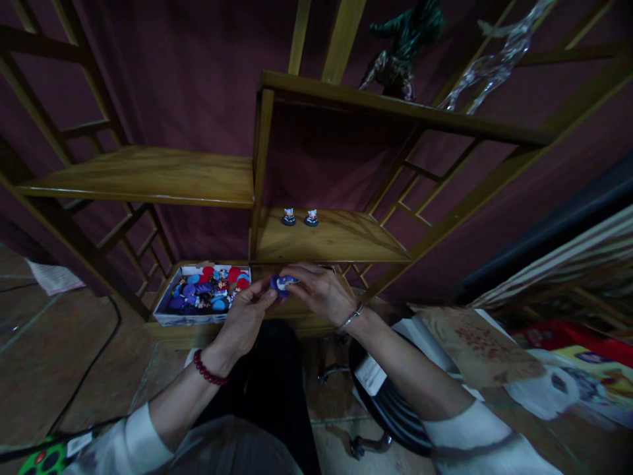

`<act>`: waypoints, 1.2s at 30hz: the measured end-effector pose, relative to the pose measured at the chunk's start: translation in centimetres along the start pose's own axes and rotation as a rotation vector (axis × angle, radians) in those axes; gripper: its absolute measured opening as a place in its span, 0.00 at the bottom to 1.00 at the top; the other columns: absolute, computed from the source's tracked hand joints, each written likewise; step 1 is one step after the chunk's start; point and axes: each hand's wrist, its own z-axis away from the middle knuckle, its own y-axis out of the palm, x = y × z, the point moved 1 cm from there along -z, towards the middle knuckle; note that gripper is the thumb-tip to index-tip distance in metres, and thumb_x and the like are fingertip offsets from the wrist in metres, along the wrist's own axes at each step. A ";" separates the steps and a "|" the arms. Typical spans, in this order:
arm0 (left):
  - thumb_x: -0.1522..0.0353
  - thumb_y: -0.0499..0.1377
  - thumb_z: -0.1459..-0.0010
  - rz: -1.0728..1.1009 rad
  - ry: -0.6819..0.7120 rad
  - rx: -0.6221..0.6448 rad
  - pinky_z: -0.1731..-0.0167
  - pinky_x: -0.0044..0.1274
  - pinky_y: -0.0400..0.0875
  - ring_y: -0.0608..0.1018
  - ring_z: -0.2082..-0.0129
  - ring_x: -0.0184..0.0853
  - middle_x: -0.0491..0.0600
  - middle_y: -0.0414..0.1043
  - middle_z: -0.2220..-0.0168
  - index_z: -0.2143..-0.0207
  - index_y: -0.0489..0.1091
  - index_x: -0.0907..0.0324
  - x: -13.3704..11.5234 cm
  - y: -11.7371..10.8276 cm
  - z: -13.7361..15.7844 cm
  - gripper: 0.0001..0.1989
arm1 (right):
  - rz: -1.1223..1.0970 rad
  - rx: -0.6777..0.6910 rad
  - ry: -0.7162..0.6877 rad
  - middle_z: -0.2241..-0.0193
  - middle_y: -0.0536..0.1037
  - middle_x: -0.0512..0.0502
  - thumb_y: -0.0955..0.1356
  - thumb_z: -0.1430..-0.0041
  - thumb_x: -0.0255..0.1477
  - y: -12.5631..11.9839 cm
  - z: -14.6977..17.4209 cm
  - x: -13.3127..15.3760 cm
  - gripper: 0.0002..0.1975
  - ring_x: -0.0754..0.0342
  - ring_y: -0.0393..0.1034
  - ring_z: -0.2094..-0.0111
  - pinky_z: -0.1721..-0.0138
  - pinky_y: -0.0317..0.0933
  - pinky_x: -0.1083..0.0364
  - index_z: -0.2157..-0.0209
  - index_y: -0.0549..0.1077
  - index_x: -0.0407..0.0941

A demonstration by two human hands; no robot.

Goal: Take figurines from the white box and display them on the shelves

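A wooden shelf unit (pixel 316 165) is seen filling the upper and middle part of the frame, set against a dark maroon wall. On its middle board, just right of centre, two small figures on round bases (pixel 299 217) are stood side by side, close together but apart. On the top board, at the upper right, a dark green figurine (pixel 405 39) is placed, with crumpled clear plastic (pixel 499 59) beside it. On the lowest board, left of centre, an open white box (pixel 165 316) is seen, filled with small figures and round bases in blue, purple and red. A black cable (pixel 99 356) is laid across the floor at the lower left. At the right of the frame, papers and printed cartons (pixel 568 369) are piled, and the black seat of a stool (pixel 390 409) is seen below the right forearm.

A small blue figure on a round base (pixel 283 284) is held at the centre of the frame, just right of the box and in front of the lowest board. It is pinched between both hands: the left hand (pixel 244 320), with a red bead bracelet at the wrist, is closed on it from below and left with thumb and fingertips, and the right hand (pixel 321 290), with a metal bangle at the wrist, is closed on it from the right and above. How the figure is turned cannot be told, as it is partly covered by the fingers.
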 end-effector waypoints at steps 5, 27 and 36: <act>0.70 0.65 0.58 -0.028 0.005 -0.013 0.57 0.29 0.67 0.74 0.61 0.35 0.49 0.74 0.62 0.65 0.74 0.60 0.1 -0.3 0.3 0.13 | -0.006 -0.028 -0.041 0.62 0.74 0.44 0.62 0.42 0.26 0.6 0.5 -0.4 0.09 0.55 0.68 0.59 0.56 0.63 0.55 0.60 0.70 0.44; 0.73 0.64 0.59 -0.285 0.103 -0.226 0.50 0.30 0.63 0.73 0.56 0.36 0.46 0.74 0.58 0.61 0.73 0.55 1.5 -3.2 2.1 0.18 | -0.326 -0.031 0.491 0.71 0.77 0.50 0.68 0.52 0.31 5.3 1.6 -0.4 0.09 0.57 0.71 0.72 0.70 0.64 0.59 0.66 0.73 0.45; 0.74 0.64 0.60 -0.349 0.117 -0.233 0.47 0.29 0.58 0.72 0.53 0.37 0.46 0.73 0.57 0.60 0.73 0.55 1.6 -4.0 1.7 0.20 | -0.442 -0.072 0.598 0.73 0.76 0.51 0.69 0.54 0.33 6.8 1.8 -1.1 0.10 0.57 0.70 0.74 0.71 0.64 0.59 0.67 0.73 0.45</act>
